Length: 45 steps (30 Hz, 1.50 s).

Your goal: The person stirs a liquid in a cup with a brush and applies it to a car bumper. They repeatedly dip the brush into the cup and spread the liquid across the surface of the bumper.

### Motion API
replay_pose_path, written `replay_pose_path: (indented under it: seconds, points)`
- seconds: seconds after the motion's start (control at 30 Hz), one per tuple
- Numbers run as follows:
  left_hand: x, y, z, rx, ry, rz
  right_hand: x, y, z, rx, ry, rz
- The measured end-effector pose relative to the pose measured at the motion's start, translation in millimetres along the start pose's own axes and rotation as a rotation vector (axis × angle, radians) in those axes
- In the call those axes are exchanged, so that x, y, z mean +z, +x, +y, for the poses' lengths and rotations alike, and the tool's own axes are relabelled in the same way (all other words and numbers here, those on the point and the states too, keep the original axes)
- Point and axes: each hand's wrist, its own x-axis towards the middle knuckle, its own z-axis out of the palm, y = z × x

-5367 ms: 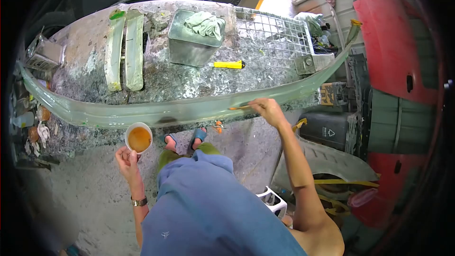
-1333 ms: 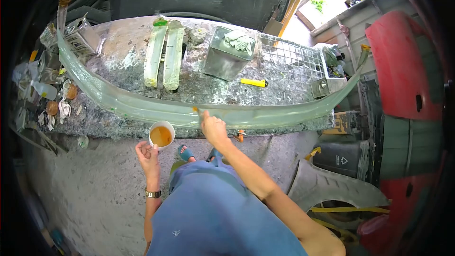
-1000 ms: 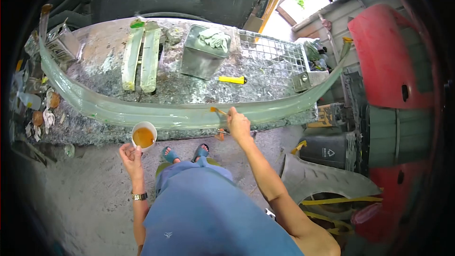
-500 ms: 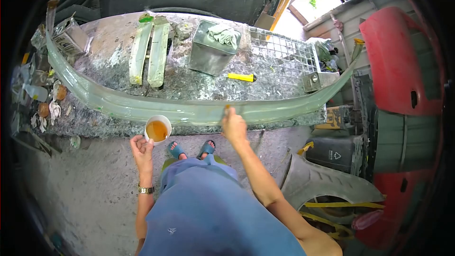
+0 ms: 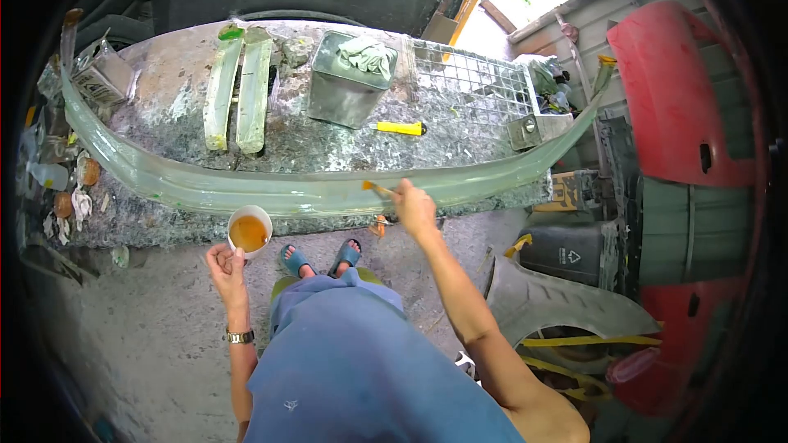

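Observation:
A long, curved, translucent pale-green strip (image 5: 320, 194), glossy and shaped like a bumper lip, lies along the front of the workbench. My right hand (image 5: 416, 210) is closed around the handle of a small brush (image 5: 377, 189), whose amber bristles point left over the strip's middle. Below the strip, my left hand (image 5: 226, 267) grips a white cup (image 5: 249, 213) by its lower side. Amber liquid (image 5: 248, 234) shows in the cup, which is tipped slightly toward me.
On the cluttered workbench (image 5: 176, 102) stand a metal tin (image 5: 345, 98) with a crumpled cloth (image 5: 367, 57), a yellow cutter (image 5: 400, 128), two short strips (image 5: 254, 98) and a wire grid (image 5: 480, 82). Red panels (image 5: 665, 90) and a grey fender (image 5: 566, 299) stand at the right.
My right hand has moved right along the strip, and the brush now slants left, showing its bristles and handle. The whole view has shifted slightly. My left hand keeps the cup.

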Motion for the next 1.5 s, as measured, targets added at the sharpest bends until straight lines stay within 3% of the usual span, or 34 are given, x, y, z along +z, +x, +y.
replay_pose_path:
  seconds: [0.23, 0.3, 0.43, 0.67, 0.8, 1.0, 1.2, 1.33, 1.5]
  points:
    - [10.6, 6.5, 1.6, -0.049, -0.018, -0.028, -23.3, -23.2, 49.7, 0.114, 0.047, 0.096]
    - [14.6, 4.1, 9.6, -0.078, -0.003, -0.047, -27.6, -24.6, 22.4, 0.116, 0.046, 0.080]
    - [13.8, 5.0, 4.2, -0.060, -0.007, -0.063, 4.8, -18.3, -51.9, -0.078, -0.086, -0.031]
    - [8.5, -0.2, 8.5, -0.038, -0.039, -0.050, 55.3, -43.6, -138.6, -0.250, 0.084, -0.140]
    - [2.5, -1.3, 4.4, -0.050, -0.035, -0.035, 22.9, -31.3, -119.0, -0.270, 0.031, -0.154]
    - [7.0, 0.4, 3.7, -0.044, -0.018, -0.068, -10.7, 1.3, -11.2, 0.026, -0.046, -0.073]
    - [26.9, 5.3, 7.1, -0.068, -0.016, -0.115, -26.2, -17.0, 65.3, 0.128, -0.032, 0.036]
    - [41.6, 5.2, 9.7, -0.071, 0.001, -0.160, -59.6, -32.8, 61.5, 0.130, 0.006, 0.164]
    - [47.7, 4.8, 2.8, -0.054, 0.017, -0.171, -67.4, -30.6, -13.3, -0.108, 0.129, -0.090]
